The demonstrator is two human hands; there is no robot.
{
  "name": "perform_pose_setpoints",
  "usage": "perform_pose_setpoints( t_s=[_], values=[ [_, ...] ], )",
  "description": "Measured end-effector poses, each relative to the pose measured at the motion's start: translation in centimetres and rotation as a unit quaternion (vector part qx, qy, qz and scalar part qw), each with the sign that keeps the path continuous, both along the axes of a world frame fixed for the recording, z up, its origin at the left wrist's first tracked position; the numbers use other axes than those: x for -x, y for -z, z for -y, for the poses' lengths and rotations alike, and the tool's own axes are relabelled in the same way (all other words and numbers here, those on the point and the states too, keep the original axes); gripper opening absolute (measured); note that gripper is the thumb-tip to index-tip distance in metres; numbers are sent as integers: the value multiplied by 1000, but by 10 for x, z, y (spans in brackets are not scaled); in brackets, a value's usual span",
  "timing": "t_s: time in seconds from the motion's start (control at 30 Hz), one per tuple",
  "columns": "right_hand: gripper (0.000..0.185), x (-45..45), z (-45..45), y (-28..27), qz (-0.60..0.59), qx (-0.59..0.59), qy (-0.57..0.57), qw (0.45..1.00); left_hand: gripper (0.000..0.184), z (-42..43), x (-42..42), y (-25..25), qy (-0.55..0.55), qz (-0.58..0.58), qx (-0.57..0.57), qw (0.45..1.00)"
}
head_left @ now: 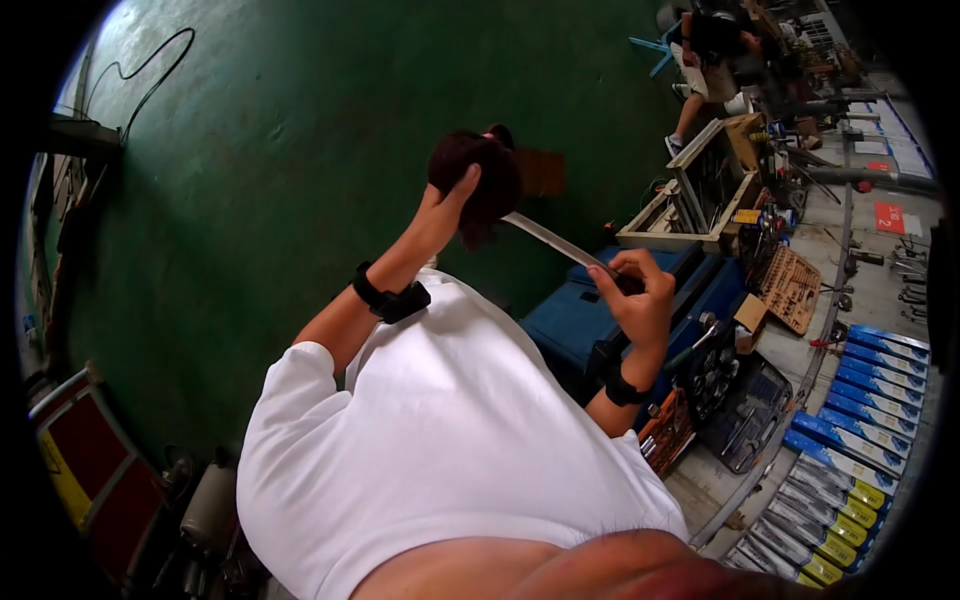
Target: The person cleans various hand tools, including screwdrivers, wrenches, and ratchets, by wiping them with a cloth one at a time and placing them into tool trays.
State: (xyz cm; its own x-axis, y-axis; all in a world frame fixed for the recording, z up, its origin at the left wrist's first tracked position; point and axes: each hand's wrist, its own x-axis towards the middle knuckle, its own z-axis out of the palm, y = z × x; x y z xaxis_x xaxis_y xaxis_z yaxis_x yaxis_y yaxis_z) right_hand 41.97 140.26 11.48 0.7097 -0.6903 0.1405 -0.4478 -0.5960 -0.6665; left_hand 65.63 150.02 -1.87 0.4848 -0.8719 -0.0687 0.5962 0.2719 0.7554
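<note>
My left hand (455, 198) is closed on a dark maroon, rounded, soft-looking thing (478, 172), perhaps a cap or bundled cloth; its thumb lies across the front. A long, flat, pale metal strip (548, 238) slants between my hands. Its far end meets the maroon thing's edge, and I cannot tell whether it goes inside. My right hand (643, 293) pinches the strip's near end, where something dark shows between thumb and fingers. Most of my left fingers are hidden behind the maroon thing. Black bands circle both wrists.
To the right stand a blue case (575, 318), a wooden frame (690, 190), an open black tool case (745, 415) and rows of blue packages (870, 390). Another person (705, 70) sits at the upper right. A dark red panel (100, 450) stands lower left.
</note>
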Motion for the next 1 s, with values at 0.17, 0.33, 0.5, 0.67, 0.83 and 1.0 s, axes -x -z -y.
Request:
perform_pose_setpoints(
  t_s=[0.17, 0.33, 0.5, 0.67, 0.83, 1.0],
  values=[
    [21, 42, 10, 5, 53, 5, 110, 992, 55, -16, -28, 18, 28, 44, -27, 998],
    [22, 16, -4, 13, 30, -11, 93, 995, 54, -14, -15, -9, 42, 107, 10, 993],
    [23, -25, -27, 36, 33, -26, 65, 997, 61, 6, 8, -29, 33, -197, 51, 978],
    [26, -21, -20, 90, 145, -480, -26, 865, 60, 13, 18, -33, 126, -288, 170, 934],
    [27, -22, -21, 72, 76, -420, -77, 901, 49, 10, 6, -45, 167, -316, 201, 912],
    [28, -13, -30, 58, -15, -303, -67, 951, 51, 2, -12, -37, 155, -330, 214, 906]
  ],
)
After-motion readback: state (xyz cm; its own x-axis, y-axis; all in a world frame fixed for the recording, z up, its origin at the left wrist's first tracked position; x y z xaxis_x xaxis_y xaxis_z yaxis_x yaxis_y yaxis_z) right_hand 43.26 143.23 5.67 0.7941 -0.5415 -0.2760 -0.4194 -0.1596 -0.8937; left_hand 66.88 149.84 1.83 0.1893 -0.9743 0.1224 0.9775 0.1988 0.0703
